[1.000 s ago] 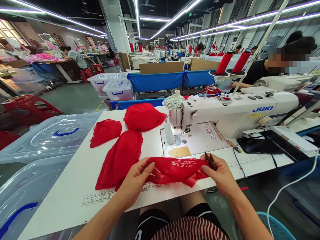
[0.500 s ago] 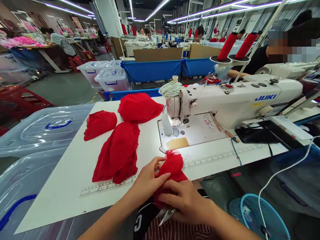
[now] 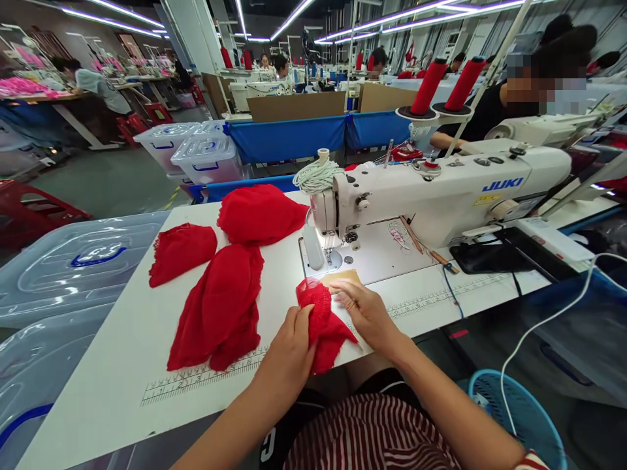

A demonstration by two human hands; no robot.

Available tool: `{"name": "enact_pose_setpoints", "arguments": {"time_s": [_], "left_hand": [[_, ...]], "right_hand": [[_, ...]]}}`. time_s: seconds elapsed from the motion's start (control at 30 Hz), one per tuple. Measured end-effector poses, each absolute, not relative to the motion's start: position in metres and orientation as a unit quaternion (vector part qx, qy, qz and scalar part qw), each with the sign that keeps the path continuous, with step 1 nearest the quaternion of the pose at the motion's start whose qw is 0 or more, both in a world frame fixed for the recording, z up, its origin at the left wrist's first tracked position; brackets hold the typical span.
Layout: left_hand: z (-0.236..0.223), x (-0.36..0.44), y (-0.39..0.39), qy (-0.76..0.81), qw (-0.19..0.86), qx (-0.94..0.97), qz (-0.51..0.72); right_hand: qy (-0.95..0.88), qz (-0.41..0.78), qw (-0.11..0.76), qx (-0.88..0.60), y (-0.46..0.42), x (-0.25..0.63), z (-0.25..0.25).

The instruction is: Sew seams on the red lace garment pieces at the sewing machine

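The red lace-trimmed fabric piece (image 3: 321,320) lies bunched at the front edge of the desk (image 3: 112,365), about midway along it, just in front of the sewing machine's bed (image 3: 386,254). Its long axis runs from that edge towards the needle area, with one pointed corner turned out to the right. The left grip (image 3: 289,346) has the fabric pinched between thumb and fingers on its left side, so the cloth lies just right of and beyond that hand. The right grip (image 3: 367,313) is beside the upper right part of the fabric with its fingers bent; whether it touches the cloth or has anything in the palm, I cannot tell. Both hands are near, the left one in contact. The brown patch (image 3: 343,281) lies just beyond the cloth, partly behind the right fingers. A printed ruler scale (image 3: 196,380) follows the front edge. To the left lie three more red pieces: a long one (image 3: 218,303) nearest, a rounded one (image 3: 262,212) towards the back edge, and a small one (image 3: 183,251) towards the left edge, with white surface showing between them and that edge. The sewing machine (image 3: 431,196) bounds the room behind and to the right; a blue basket (image 3: 519,408) stands below the front edge on the right.
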State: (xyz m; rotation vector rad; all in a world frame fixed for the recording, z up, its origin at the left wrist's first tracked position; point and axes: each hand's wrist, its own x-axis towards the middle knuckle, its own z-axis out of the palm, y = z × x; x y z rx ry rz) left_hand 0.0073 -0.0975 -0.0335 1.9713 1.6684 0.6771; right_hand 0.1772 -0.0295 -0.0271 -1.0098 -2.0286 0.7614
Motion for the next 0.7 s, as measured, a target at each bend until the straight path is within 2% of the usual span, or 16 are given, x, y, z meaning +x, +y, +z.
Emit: {"name": "enact_pose_setpoints", "arguments": {"time_s": [0.13, 0.2, 0.27, 0.33, 0.4, 0.43, 0.5, 0.57, 0.7], "left_hand": [[-0.033, -0.012, -0.1, 0.616, 0.245, 0.715, 0.223], [-0.025, -0.026, -0.102, 0.641, 0.287, 0.669, 0.243], [-0.014, -0.035, -0.104, 0.63, 0.386, 0.606, 0.294], [-0.001, -0.035, -0.103, 0.604, 0.511, 0.488, 0.368], [0.012, -0.026, -0.099, 0.564, 0.623, 0.324, 0.434], [0.017, -0.021, -0.097, 0.535, 0.667, 0.255, 0.452], [0.025, -0.01, -0.092, 0.479, 0.722, 0.174, 0.469], [0.027, -0.004, -0.088, 0.432, 0.746, 0.149, 0.485], [0.017, -0.004, -0.08, 0.405, 0.737, 0.129, 0.525]], "right_hand": [[-0.895, 0.195, 0.187, -0.355, -0.033, 0.187, -0.031], [-0.87, 0.145, 0.148, -0.448, -0.033, 0.21, -0.034], [-0.785, 0.101, 0.181, -0.584, -0.033, 0.235, -0.033], [-0.725, 0.116, 0.282, -0.618, -0.035, 0.246, -0.028], [-0.698, 0.235, 0.405, -0.542, -0.04, 0.24, -0.023], [-0.676, 0.333, 0.424, -0.502, -0.043, 0.231, -0.021], [-0.594, 0.498, 0.427, -0.466, -0.048, 0.209, -0.019], [-0.474, 0.614, 0.45, -0.443, -0.048, 0.189, -0.02], [-0.317, 0.753, 0.43, -0.385, -0.044, 0.168, -0.02]]}}
